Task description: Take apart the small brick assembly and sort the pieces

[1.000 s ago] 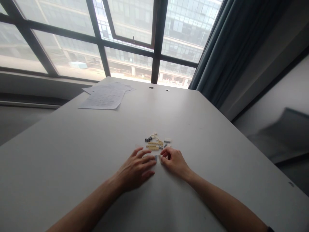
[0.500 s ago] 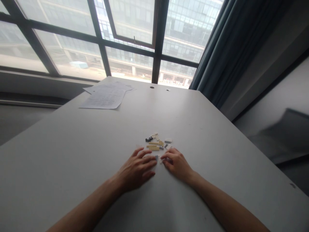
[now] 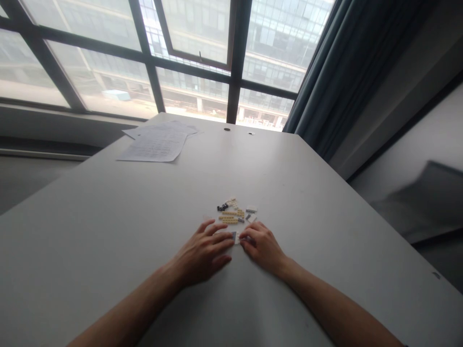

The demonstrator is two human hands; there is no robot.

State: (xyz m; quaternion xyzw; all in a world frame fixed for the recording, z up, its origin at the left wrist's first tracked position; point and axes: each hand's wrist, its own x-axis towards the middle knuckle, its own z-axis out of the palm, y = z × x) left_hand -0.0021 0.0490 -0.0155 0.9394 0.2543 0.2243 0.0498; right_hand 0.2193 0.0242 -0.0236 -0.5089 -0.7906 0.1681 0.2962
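Note:
Both of my hands rest on a grey table (image 3: 108,231), fingertips almost meeting. My left hand (image 3: 203,252) lies flat with its fingers stretched out, and its index fingertip touches a tiny grey-and-white piece (image 3: 235,236). My right hand (image 3: 261,245) has its fingers curled in, pinching the same tiny piece from the right. Just beyond the fingertips sits a small cluster of toy building pieces (image 3: 233,213): tan strips, one black bit, grey and white bits.
Printed sheets of paper (image 3: 155,142) lie at the table's far left. Two small round holes (image 3: 227,129) are near the far edge. A large window is behind the table and a dark curtain (image 3: 347,72) hangs at right.
My right hand has slid slightly left toward my left hand, closing the gap at the tiny piece. The left hand has hardly moved.

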